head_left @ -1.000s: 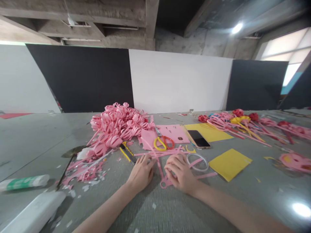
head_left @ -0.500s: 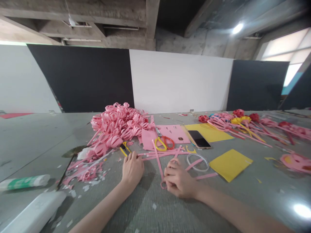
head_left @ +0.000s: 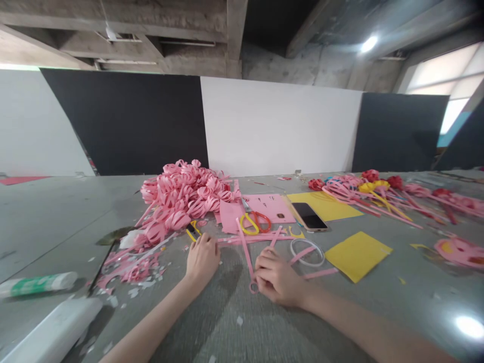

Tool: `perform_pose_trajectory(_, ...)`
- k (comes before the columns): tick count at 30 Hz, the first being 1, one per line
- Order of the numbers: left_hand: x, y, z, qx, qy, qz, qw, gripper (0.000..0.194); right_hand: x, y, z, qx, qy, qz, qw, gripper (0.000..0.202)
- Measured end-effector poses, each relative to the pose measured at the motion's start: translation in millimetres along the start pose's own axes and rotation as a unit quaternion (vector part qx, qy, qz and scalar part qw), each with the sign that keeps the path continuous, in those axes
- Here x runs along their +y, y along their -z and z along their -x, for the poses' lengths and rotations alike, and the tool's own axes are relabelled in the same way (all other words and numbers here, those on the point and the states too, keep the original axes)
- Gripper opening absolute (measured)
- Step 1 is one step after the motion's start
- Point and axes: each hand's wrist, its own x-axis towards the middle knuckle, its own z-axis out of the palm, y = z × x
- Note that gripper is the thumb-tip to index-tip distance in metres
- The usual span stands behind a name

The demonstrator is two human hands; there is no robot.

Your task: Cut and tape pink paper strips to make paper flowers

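My right hand (head_left: 280, 276) is closed at the near end of a pink paper strip (head_left: 245, 252), where the strip curls into a small ring (head_left: 253, 287). The strip's far end reaches the scissors (head_left: 252, 223), which have one yellow and one red handle. My left hand (head_left: 204, 258) lies palm down beside the yellow and black utility knife (head_left: 193, 231); its fingertips are hidden, so I cannot tell if it grips anything. Between and beyond the hands lie more flat pink strips (head_left: 264, 237). A white tape-like ring (head_left: 308, 253) is right of my right hand.
A heap of pink paper loops (head_left: 185, 194) rises behind my left hand. On the right lie a phone (head_left: 310, 217), a yellow card (head_left: 358, 256) and tangled paper flowers (head_left: 348, 184). A green and white tube (head_left: 40, 284) and a white box (head_left: 56, 330) stand at left, near paper scraps.
My left hand has shifted slightly left and up, closer to the utility knife and off the ends of the pink strips. My right hand and its strip have hardly moved.
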Motion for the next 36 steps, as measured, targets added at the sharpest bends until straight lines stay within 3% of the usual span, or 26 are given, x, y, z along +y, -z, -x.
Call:
perform_pose_trajectory(4, -2.2, 6.4, -4.9, 0.029, 0.047, 0.027, 0.998, 0.017, 0.0, -0.1, -0.1, 0.002, -0.008, -0.003, 1.0, 0.018)
perform_pose_trajectory(11, -22.3, 24.7, -18.6, 0.072, 0.191, 0.05, 0.978, 0.022, 0.8, -1.2, 0.2, 0.004, -0.015, -0.006, 1.0, 0.017)
perform_pose_trajectory(17, -33.0, 47.1, -22.5, 0.202, 0.217, 0.054, 0.954, 0.021, 0.8, -3.3, 0.7, 0.034, -0.03, 0.001, 0.999, 0.017)
perform_pose_trajectory(20, -26.5, 56.7, -17.9, 0.272, 0.174, 0.037, 0.946, 0.018, 0.1, -2.2, 0.6, 0.066, -0.045, 0.009, 0.997, 0.017)
perform_pose_trajectory(23, -12.3, 62.7, -10.0, 0.286, 0.099, 0.042, 0.952, 0.012, -0.5, -0.3, 1.6, 0.113, -0.064, 0.017, 0.991, 0.018)
perform_pose_trajectory(29, 27.1, 55.8, 13.2, 0.211, -0.073, 0.084, 0.971, 0.011, -2.2, 2.8, 7.9, 0.182, -0.095, 0.01, 0.979, 0.025)
perform_pose_trajectory(32, 43.6, 45.7, 25.1, 0.156, -0.141, 0.11, 0.971, 0.011, -3.6, 5.1, 8.9, 0.175, -0.088, -0.014, 0.981, 0.027)
perform_pose_trajectory(36, 55.2, 32.2, 35.4, 0.09, -0.179, 0.153, 0.968, 0.013, -5.3, 6.7, 6.6, 0.133, -0.073, -0.042, 0.988, 0.027)
